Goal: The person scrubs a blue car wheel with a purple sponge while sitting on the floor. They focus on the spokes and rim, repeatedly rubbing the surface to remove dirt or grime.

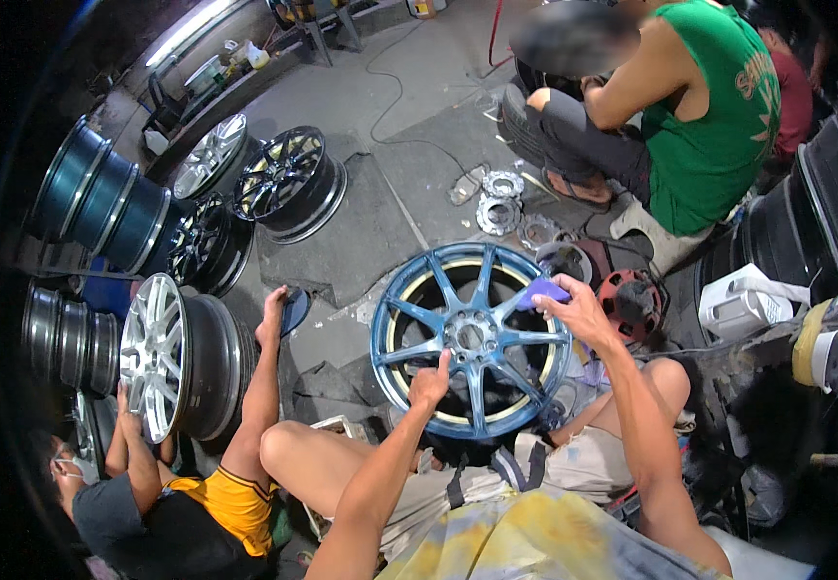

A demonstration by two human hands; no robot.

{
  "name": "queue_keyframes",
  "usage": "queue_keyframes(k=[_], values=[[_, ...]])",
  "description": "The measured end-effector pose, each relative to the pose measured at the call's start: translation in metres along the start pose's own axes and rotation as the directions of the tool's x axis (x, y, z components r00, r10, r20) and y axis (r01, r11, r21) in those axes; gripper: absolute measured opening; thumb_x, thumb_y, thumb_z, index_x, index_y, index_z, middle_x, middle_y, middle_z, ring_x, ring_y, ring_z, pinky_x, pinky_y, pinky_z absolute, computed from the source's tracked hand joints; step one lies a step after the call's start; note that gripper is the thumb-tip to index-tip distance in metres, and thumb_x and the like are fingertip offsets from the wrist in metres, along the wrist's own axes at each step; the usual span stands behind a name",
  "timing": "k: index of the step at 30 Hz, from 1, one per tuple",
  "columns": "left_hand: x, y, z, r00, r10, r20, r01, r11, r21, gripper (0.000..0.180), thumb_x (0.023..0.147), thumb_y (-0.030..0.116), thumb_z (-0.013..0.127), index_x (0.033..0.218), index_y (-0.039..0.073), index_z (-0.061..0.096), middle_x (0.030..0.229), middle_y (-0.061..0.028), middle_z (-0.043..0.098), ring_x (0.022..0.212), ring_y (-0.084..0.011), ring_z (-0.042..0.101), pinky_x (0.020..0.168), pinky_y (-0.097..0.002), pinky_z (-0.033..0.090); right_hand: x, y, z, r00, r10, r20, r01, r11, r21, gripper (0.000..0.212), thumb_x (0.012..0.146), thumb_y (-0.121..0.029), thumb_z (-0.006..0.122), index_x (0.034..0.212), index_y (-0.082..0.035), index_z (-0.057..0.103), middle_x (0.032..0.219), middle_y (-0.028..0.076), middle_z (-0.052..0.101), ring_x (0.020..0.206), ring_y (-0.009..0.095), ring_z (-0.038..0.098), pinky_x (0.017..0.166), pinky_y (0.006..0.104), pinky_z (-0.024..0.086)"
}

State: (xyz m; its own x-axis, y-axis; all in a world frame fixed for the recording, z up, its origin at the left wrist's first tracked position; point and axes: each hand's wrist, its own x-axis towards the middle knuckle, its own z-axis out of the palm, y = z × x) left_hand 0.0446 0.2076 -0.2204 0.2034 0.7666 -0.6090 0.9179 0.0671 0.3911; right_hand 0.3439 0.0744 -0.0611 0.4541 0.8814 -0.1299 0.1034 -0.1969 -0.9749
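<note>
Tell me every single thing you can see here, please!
Blue wheel rim: one, blue spokes with a yellowish inner edge, centre, propped at the person's knees.
Purple pad: one, purple, on the rim's upper right.
Silver rim: one, silver, left, held by a co-worker in yellow shorts.
Dark rims: several, black and teal, stacked upper left.
Metal hub rings: a few, grey, on the floor above the blue rim.
Seated person: one, green top, upper right.
White container: one, right.
Left hand: on the rim's lower spokes.
Right hand: pressing the purple pad.
</note>
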Motion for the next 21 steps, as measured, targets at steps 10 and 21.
queue_keyframes(k=[10, 21], values=[[0.044, 0.035, -0.128, 0.835, 0.424, -0.351, -0.343, 0.9, 0.27, 0.049, 0.1, 0.049, 0.058, 0.098, 0.004, 0.078, 0.096, -0.0284, 0.073, 0.092, -0.0472, 0.071, 0.084, -0.0572, 0.055, -0.015, -0.01, 0.01, 0.985, 0.12, -0.12, -0.115, 0.992, 0.047, 0.027, 0.088, -0.03, 0.084, 0.094, -0.007, 0.072, 0.07, -0.003, 0.063, 0.06, 0.003, 0.052, 0.054, 0.0225, 0.038], [0.06, 0.003, -0.076, 0.818, 0.552, -0.161, -0.479, 0.809, 0.342, 0.058, 0.105, 0.04, 0.046, 0.079, -0.004, 0.074, 0.085, -0.0317, 0.07, 0.081, -0.0501, 0.07, 0.079, -0.0566, 0.057, -0.019, 0.059, 0.072, 0.993, 0.114, 0.014, -0.114, 0.993, -0.015, 0.026, 0.096, -0.027, 0.076, 0.094, -0.004, 0.064, 0.078, -0.002, 0.064, 0.066, 0.005, 0.046, 0.057, 0.0266, 0.038]])
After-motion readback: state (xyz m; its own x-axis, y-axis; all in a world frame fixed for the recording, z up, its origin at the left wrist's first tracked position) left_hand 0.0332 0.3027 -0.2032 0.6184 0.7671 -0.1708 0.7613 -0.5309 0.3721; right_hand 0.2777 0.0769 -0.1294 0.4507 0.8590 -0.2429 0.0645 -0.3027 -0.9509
